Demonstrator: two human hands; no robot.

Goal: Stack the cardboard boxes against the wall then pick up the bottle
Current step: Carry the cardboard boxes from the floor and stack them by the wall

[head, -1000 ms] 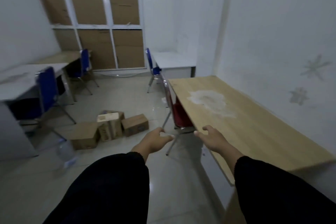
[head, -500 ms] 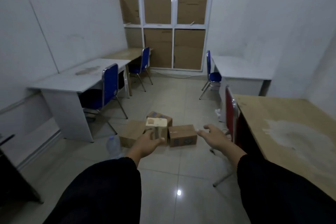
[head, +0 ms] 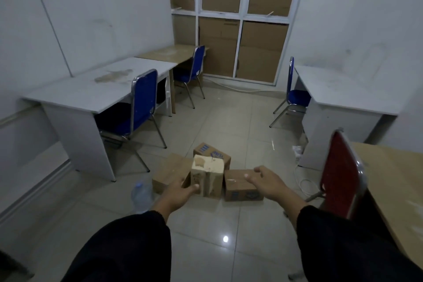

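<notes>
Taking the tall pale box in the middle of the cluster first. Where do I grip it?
Probably its upper side walls, one hand each side, coming down from the near side. The tall pale box stands upright, and the lower left box, right box and rear box crowd its base, leaving only the top part free.

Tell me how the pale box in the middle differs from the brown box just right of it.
The pale box stands taller; the brown box sits lower. The pale box's top is scuffed; the brown box's front bears blue print. Both are cardboard and rest on the floor.
</notes>
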